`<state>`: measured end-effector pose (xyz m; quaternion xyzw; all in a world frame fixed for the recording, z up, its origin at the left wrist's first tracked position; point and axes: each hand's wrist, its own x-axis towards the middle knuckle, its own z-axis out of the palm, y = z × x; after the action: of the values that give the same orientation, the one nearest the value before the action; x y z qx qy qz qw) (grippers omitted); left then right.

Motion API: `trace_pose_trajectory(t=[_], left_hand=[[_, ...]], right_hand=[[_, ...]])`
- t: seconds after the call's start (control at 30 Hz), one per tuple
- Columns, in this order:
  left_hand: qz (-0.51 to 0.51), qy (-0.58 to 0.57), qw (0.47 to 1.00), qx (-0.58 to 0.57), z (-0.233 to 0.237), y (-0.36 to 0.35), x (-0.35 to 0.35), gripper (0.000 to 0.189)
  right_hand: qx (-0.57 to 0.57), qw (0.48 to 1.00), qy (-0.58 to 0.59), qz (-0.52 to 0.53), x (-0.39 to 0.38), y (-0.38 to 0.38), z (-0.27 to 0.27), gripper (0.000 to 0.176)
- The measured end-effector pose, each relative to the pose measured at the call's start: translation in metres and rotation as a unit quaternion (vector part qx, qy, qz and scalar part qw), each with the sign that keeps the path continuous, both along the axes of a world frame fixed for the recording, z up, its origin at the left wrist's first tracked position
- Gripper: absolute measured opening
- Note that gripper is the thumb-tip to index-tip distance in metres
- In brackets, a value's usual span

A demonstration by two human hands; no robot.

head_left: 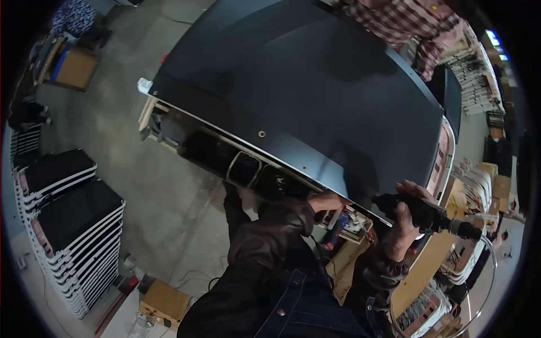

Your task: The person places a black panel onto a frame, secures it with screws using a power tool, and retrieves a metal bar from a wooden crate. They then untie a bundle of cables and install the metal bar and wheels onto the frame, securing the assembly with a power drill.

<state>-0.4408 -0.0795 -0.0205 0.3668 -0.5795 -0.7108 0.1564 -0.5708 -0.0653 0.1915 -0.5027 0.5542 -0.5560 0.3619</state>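
A large dark grey panel (304,73) lies flat in front of me, with small holes along its near edge. My right hand (401,228) is wrapped around a black air tool (425,214) at the panel's near right corner. From the tool's outer end a clear hose (494,265) loops downward. At the panel's near edge is my left hand (329,201); its fingers pass under the edge and are hidden. Beneath the panel, a wooden frame with dark openings (245,169) shows.
Another person in a checked shirt (406,22) stands at the panel's far right side. Below the near edge is a red and blue power tool (335,232). Stacked black-topped white trays (84,225) stand at left, and a cardboard box (163,301) lies lower left.
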Motion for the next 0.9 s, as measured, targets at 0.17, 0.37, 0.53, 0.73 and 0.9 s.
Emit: trace_pose_trajectory(t=[0.17, 0.37, 0.53, 0.73, 0.9], left_hand=[[0.147, -0.151, 0.899, -0.384, -0.033, 0.026, -0.046, 0.023], [0.172, -0.122, 0.976, -0.051, -0.045, 0.025, 0.015, 0.028], [0.321, -0.293, 0.900, 0.028, -0.058, 0.039, 0.189, 0.026], [0.423, -0.472, 0.772, 0.049, -0.106, 0.006, 0.309, 0.033], [0.378, -0.493, 0.780, -0.075, -0.155, -0.005, 0.308, 0.033]], right_hand=[[-0.007, 0.992, 0.121, -0.037, 0.013, -0.002, 0.012, 0.048], [-0.004, 0.990, 0.065, -0.123, 0.027, -0.006, 0.017, 0.045], [0.002, 0.990, 0.067, -0.127, 0.032, -0.004, 0.018, 0.043], [0.025, 0.986, 0.138, -0.092, 0.047, 0.003, 0.034, 0.044], [-0.049, 0.968, -0.027, -0.246, 0.035, 0.015, 0.049, 0.044]])
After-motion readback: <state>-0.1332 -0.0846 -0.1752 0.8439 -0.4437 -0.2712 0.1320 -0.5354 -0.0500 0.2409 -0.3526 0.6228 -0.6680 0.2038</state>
